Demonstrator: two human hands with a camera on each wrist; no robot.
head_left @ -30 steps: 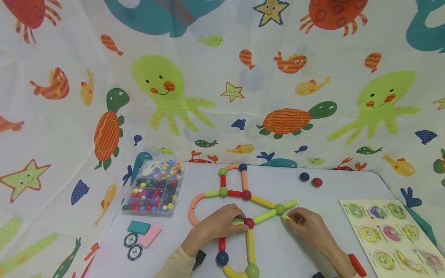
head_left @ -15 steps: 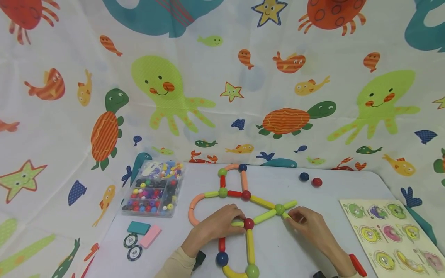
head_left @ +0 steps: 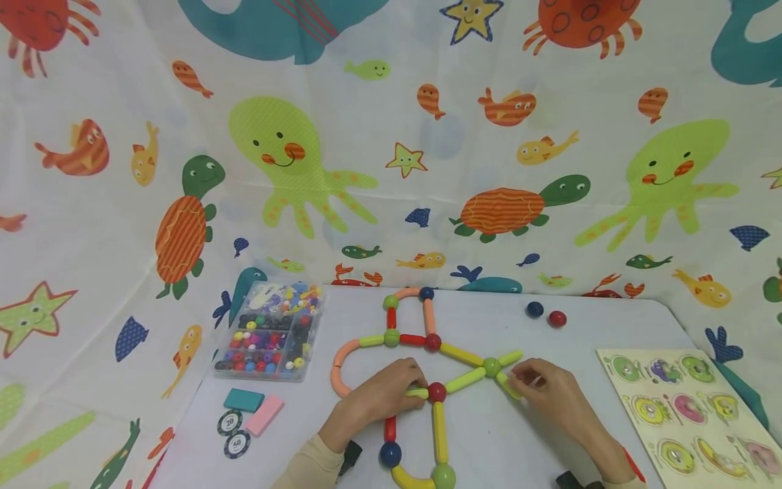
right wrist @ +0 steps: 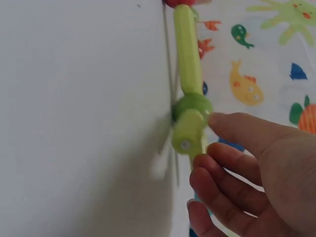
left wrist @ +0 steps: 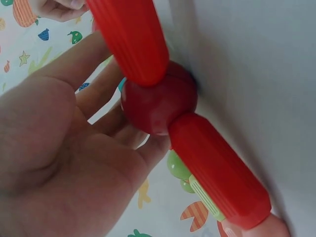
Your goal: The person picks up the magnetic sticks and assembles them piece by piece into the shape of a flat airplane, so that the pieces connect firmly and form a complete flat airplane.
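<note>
A flat figure of magnetic sticks and balls lies on the table. My left hand is over its middle, finger and thumb on either side of a light green stick that meets a red ball. In the left wrist view, a red ball joining two red sticks sits in front of the palm. My right hand hovers with loose fingers beside a short yellow-green stick. That stick points toward me from a green ball; another short stick points away.
A clear compartment box of beads stands back left. Nearer lie a teal block, a pink block and two chips. Loose blue and red balls lie back right, beyond a fruit board.
My right hand has let go of the short yellow-green stick and drawn slightly right, leaving more of it showing. My left thumb has slid a little off the red ball.
</note>
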